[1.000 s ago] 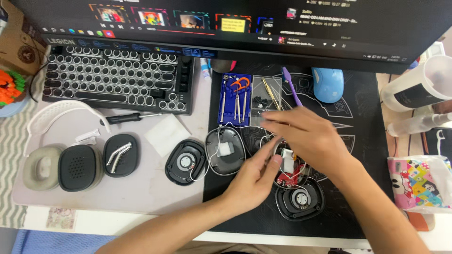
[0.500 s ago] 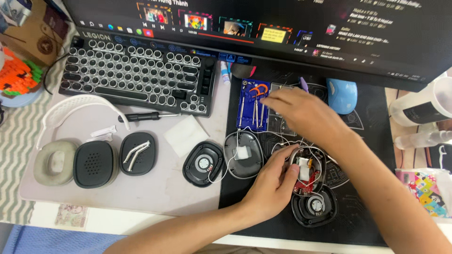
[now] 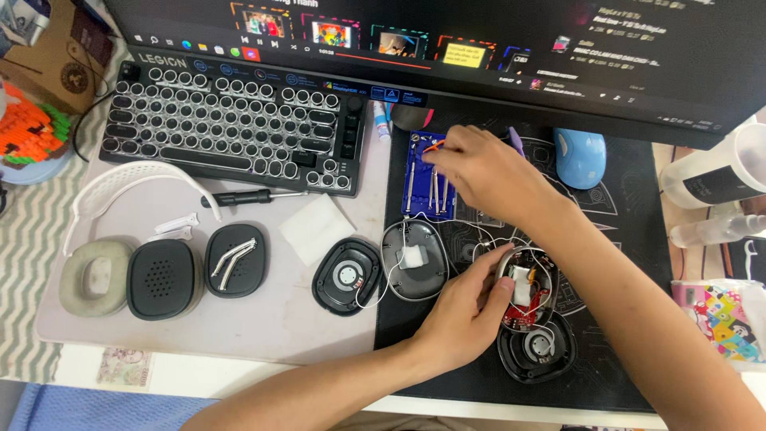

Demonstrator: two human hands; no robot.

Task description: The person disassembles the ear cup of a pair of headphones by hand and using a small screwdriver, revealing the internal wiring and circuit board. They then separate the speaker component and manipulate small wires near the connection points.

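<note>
My left hand (image 3: 471, 307) curls around the left rim of an open earcup (image 3: 533, 297) with a red circuit board and a white block inside. It rests on the black desk mat (image 3: 638, 263). A black speaker driver (image 3: 536, 349) lies just below it, joined by thin wires. My right hand (image 3: 488, 172) reaches up left over a blue tool tray (image 3: 421, 182) holding thin metal tools. Its fingertips are pinched at the tray's top by an orange-tipped tool; whether they grip it is hidden. A second earcup shell (image 3: 413, 259) lies between tray and left hand.
Left of the mat lie another speaker driver (image 3: 345, 275), a white cloth square (image 3: 317, 227), a black screwdriver (image 3: 247, 195), two black covers (image 3: 163, 279), a grey ear cushion (image 3: 96, 275) and a white headband (image 3: 120, 183). A keyboard (image 3: 231, 120), blue mouse (image 3: 580, 156) and bottle (image 3: 710, 172) sit behind.
My right hand has moved from above the open earcup up and left to the blue tool tray. My left hand has stayed on the earcup.
</note>
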